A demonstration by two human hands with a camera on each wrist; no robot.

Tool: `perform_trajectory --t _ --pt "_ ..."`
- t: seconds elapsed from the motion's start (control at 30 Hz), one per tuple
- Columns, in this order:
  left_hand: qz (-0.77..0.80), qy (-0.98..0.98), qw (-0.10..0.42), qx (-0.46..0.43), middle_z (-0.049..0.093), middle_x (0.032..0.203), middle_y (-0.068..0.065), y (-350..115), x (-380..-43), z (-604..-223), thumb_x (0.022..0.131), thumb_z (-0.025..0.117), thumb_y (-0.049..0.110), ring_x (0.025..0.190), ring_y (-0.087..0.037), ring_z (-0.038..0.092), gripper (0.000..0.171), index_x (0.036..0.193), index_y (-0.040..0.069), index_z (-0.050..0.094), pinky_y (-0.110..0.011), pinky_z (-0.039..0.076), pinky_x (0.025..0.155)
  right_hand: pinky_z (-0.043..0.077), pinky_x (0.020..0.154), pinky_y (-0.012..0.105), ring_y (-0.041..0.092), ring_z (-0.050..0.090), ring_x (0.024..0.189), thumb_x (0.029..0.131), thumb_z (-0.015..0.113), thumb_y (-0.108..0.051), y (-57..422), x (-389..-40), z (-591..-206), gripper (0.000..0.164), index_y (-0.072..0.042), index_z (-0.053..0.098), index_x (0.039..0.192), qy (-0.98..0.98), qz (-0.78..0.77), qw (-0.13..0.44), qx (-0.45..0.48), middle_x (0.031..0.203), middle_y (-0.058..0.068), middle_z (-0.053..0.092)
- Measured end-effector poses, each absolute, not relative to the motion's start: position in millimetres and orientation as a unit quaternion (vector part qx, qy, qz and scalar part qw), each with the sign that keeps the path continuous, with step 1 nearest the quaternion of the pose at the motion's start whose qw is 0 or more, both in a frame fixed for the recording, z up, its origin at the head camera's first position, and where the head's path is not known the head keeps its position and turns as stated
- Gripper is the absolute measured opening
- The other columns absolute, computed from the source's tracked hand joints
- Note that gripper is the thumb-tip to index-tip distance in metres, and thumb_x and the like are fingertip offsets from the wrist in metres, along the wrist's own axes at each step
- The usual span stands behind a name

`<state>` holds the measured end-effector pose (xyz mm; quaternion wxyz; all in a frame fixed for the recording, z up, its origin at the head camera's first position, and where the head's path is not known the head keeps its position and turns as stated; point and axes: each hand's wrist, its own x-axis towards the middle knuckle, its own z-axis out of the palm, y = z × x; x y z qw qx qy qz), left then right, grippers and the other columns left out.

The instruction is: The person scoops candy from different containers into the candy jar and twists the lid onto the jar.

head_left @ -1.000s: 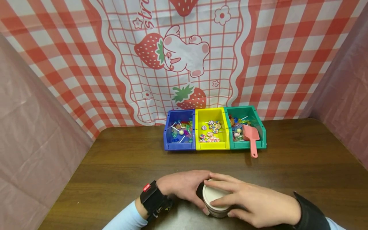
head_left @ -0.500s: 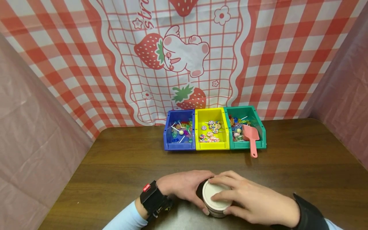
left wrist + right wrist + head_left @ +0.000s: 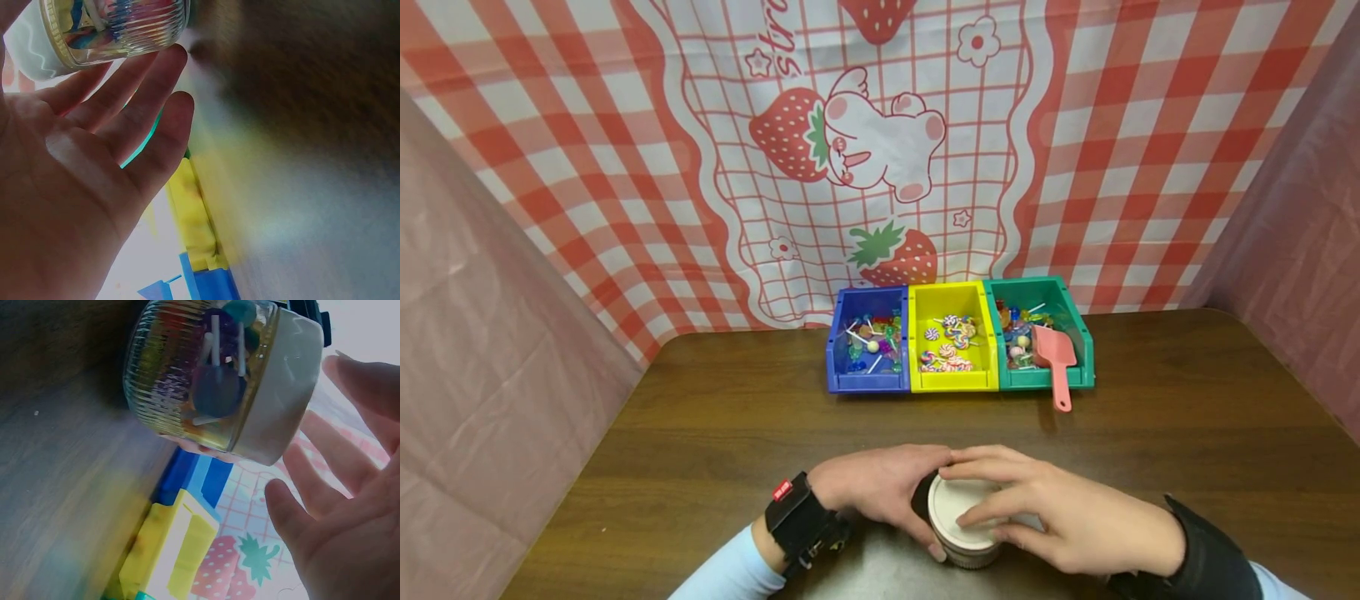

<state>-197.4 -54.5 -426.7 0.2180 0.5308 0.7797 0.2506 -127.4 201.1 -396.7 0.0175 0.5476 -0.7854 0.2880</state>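
Note:
A ribbed glass jar (image 3: pixel 165 381) of colourful candies, some on white sticks, stands upright near the table's front under a white lid (image 3: pixel 953 508). My left hand (image 3: pixel 883 487) holds the jar from its left, thumb on the near side and fingers round the far side. In the left wrist view, the left fingers (image 3: pixel 153 94) lie along the glass. My right hand (image 3: pixel 1060 512) arches over the lid from the right with its fingers spread and loosely bent. The right fingertips (image 3: pixel 278 490) are right at the lid's edge, and the thumb stands apart from the other fingers.
Behind the jar, three joined bins stand in a row: blue (image 3: pixel 868 382), yellow (image 3: pixel 955 382) and green (image 3: pixel 1022 379), each with candies inside. A pink scoop (image 3: pixel 1057 354) rests on the green bin, its handle over the front edge. A red-checked cloth (image 3: pixel 1120 167) hangs behind.
My right fingers drew together on the lid half a second ago and have now spread and shifted back to the right. The left hand and jar stay in place.

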Motion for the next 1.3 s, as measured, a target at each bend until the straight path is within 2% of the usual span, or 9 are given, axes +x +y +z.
perform_trajectory --t 0.13,0.33,0.87,0.97,1.17,1.3 --pt "0.250 0.781 0.216 0.529 0.053 0.117 0.014 -54.8 -196.6 -426.8 0.074 0.087 0.047 0.106 0.003 0.052 0.077 0.134 0.019 0.048 -0.013 0.041 0.093 0.045 0.103 0.038 0.023 0.038 0.139 0.097 0.067 -0.017 201.7 -127.4 -397.0 0.036 -0.035 0.066 0.128 -0.801 0.270 -0.006 0.535 0.152 -0.003 0.044" --pt "0.255 0.777 0.212 0.535 0.053 0.118 0.014 -54.1 -197.1 -427.6 0.073 0.088 0.046 0.106 0.003 0.052 0.075 0.132 0.019 0.050 -0.014 0.040 0.094 0.046 0.101 0.038 0.018 0.039 0.137 0.100 0.063 -0.028 201.2 -126.4 -398.2 0.030 -0.036 0.066 0.128 -0.815 0.258 -0.013 0.518 0.152 -0.006 0.043" --pt "0.256 0.781 0.216 0.527 0.053 0.120 0.015 -53.8 -196.9 -428.1 0.073 0.088 0.045 0.108 0.004 0.051 0.076 0.133 0.020 0.049 -0.014 0.040 0.095 0.053 0.085 0.035 0.012 0.046 0.118 0.092 0.071 -0.044 190.8 -121.1 -401.7 0.025 -0.034 0.069 0.115 -0.841 0.229 0.091 0.482 0.134 -0.008 0.053" --pt "0.260 0.778 0.219 0.528 0.053 0.120 0.014 -53.9 -197.3 -428.3 0.073 0.088 0.045 0.108 0.004 0.052 0.076 0.134 0.021 0.049 -0.014 0.040 0.095 0.053 0.086 0.036 0.014 0.046 0.120 0.092 0.071 -0.042 192.5 -122.1 -401.8 0.026 -0.034 0.068 0.117 -0.834 0.249 0.078 0.486 0.137 -0.006 0.051" --pt "0.265 0.767 0.226 0.539 0.049 0.133 0.014 -52.6 -198.7 -428.7 0.075 0.087 0.046 0.119 0.003 0.047 0.083 0.142 0.024 0.043 -0.018 0.036 0.103 0.050 0.095 0.039 0.020 0.042 0.135 0.095 0.069 -0.036 199.6 -124.3 -401.0 0.034 -0.033 0.064 0.129 -0.815 0.264 0.032 0.515 0.151 0.000 0.042" --pt "0.268 0.767 0.227 0.537 0.050 0.130 0.014 -52.7 -198.4 -428.8 0.075 0.087 0.046 0.117 0.003 0.048 0.081 0.140 0.023 0.045 -0.017 0.037 0.102 0.045 0.101 0.038 0.021 0.036 0.141 0.097 0.066 -0.034 201.8 -125.0 -400.2 0.038 -0.034 0.061 0.135 -0.816 0.249 0.003 0.521 0.156 -0.002 0.038"
